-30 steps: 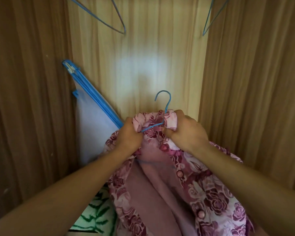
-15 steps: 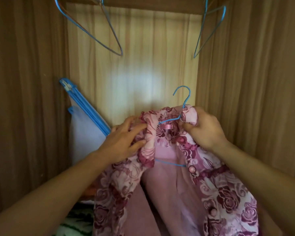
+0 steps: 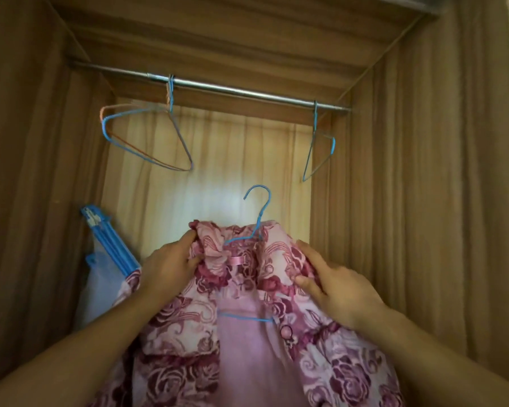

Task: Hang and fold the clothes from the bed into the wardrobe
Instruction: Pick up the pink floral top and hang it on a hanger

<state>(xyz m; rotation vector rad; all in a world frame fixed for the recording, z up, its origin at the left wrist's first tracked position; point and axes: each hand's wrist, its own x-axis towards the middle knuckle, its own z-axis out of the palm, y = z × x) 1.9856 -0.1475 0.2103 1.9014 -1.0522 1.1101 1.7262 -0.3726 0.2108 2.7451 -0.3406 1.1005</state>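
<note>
1. The pink flowered jacket (image 3: 185,315) is threaded on a blue wire hanger (image 3: 264,207). It is held up inside the wardrobe (image 3: 218,157), below the rail (image 3: 247,92) and not yet touching it.
2. The hanger's hook sticks up free above the collar, and its bottom bar shows across the open front.
3. The left hand (image 3: 171,265) pinches the collar's left edge, with its fingers curled over the fabric and the thumb beneath.
4. The right hand (image 3: 335,289) grips the right shoulder between thumb and fingers.
5. Two bunches of empty hangers (image 3: 171,101) hang on the rail, well apart, with open rail between them.
6. A blue-framed mesh thing (image 3: 109,242) leans in the left corner.
7. Judging progress, this garment is on its hanger but unhung. Hooking it on the rail remains. The bed is out of view, so how many clothes are left cannot be told.
</note>
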